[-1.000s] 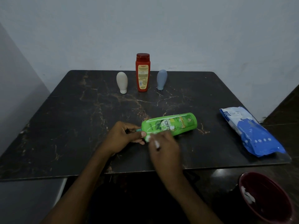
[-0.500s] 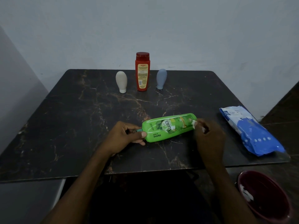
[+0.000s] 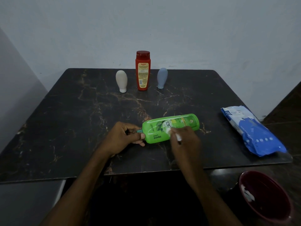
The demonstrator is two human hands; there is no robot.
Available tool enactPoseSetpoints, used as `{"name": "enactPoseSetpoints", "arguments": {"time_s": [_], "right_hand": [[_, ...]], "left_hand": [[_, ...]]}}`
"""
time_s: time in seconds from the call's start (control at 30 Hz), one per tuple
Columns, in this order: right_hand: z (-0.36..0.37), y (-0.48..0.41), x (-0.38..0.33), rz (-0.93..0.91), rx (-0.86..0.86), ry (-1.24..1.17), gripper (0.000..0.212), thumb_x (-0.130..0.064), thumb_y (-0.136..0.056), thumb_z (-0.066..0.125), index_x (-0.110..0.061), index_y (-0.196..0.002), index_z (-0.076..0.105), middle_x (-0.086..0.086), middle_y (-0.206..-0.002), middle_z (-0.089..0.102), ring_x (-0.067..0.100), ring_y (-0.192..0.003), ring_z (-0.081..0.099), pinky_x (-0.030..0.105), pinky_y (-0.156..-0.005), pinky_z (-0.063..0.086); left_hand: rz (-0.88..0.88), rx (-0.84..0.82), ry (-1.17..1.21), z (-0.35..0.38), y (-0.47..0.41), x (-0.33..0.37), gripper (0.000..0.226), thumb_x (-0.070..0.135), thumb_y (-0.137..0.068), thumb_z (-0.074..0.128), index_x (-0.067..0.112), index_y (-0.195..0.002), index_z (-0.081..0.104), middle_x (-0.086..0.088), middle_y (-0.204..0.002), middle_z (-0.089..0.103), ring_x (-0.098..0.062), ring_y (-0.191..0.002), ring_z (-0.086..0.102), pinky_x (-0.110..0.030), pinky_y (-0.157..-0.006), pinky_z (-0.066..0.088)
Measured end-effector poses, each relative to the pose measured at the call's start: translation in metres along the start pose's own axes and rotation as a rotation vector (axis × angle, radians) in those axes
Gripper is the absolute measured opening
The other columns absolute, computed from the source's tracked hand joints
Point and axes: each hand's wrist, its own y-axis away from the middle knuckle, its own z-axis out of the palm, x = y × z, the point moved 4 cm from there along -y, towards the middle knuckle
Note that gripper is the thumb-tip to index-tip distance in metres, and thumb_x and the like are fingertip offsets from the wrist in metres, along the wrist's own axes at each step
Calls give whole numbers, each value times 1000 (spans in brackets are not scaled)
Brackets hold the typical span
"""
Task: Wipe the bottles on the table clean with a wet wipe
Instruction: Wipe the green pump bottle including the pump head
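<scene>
We are seeing, at lower centre of the frame, a green bottle (image 3: 171, 128) lying on its side on the dark table (image 3: 65, 128). Our left hand (image 3: 121, 137) is gripping its teal cap (image 3: 139, 131), fingers curled; our right hand (image 3: 185, 141) is bunching a wet wipe (image 3: 169, 131) and pressing it on the label (image 3: 169, 123). We are judging the risk: a hard rub could be rolling the round bottle out of that small grip, or sliding it toward the blue wipe packet (image 3: 250, 131) at right.
</scene>
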Motion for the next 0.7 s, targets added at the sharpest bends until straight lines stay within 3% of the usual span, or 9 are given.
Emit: {"name": "enactPoseSetpoints", "arguments": {"time_s": [0.1, 0.2, 0.23, 0.37, 0.5, 0.63, 0.7], "right_hand": [[-35, -25, 42, 138, 117, -11, 15, -24, -94, 64, -15, -102, 74, 3, -90, 66, 5, -71, 55, 5, -68, 39], [-50, -34, 58, 210, 169, -74, 14, -25, -92, 67, -18, -103, 73, 1, -89, 66, 9, -76, 62, 32, -74, 56], [-49, -33, 58, 214, 179, -71, 15, -24, -92, 66, -18, -104, 72, 1, -90, 67, 10, -78, 62, 35, -75, 56], [-34, -22, 32, 149, 189, -83, 14, -19, -93, 64, -16, -103, 73, 4, -94, 67, 11, -79, 61, 30, -75, 54], [-4, -5, -5, -15, 24, -54, 13, -9, -90, 68, -10, -101, 73, 3, -98, 66, 8, -76, 60, 6, -62, 44], [-28, -25, 30, 77, 111, -44, 12, -15, -92, 65, -12, -100, 73, 6, -95, 67, 11, -77, 60, 7, -66, 40], [-44, -36, 55, 168, 175, -58, 11, -20, -93, 65, -15, -99, 71, 4, -90, 65, 11, -76, 60, 17, -71, 49]], "left_hand": [[3, -3, -6, 1, 1, 1, 14, 2, -92, 71, -5, -103, 76, -16, -86, 79, -31, -82, 78, -25, -77, 61], [0, -4, -8, 0, 1, 2, 14, 2, -92, 71, -5, -103, 76, -16, -86, 79, -31, -82, 78, -25, -76, 61], [-3, -3, -8, 1, 1, 2, 14, 2, -92, 71, -4, -103, 77, -16, -86, 79, -31, -82, 78, -25, -77, 61], [-1, -2, -5, 1, 3, 2, 14, 2, -91, 71, -2, -104, 77, -15, -85, 79, -32, -82, 78, -28, -79, 62], [-6, -3, -23, 0, 3, 3, 16, 2, -91, 71, -1, -106, 77, -14, -87, 79, -31, -82, 78, -29, -80, 63], [-12, -4, -19, 1, 4, 2, 17, 2, -91, 71, -1, -107, 77, -14, -90, 80, -31, -83, 78, -31, -82, 63], [-12, -3, -24, 1, 3, 2, 17, 2, -91, 72, -1, -107, 76, -15, -90, 79, -31, -83, 78, -32, -82, 63]]}}
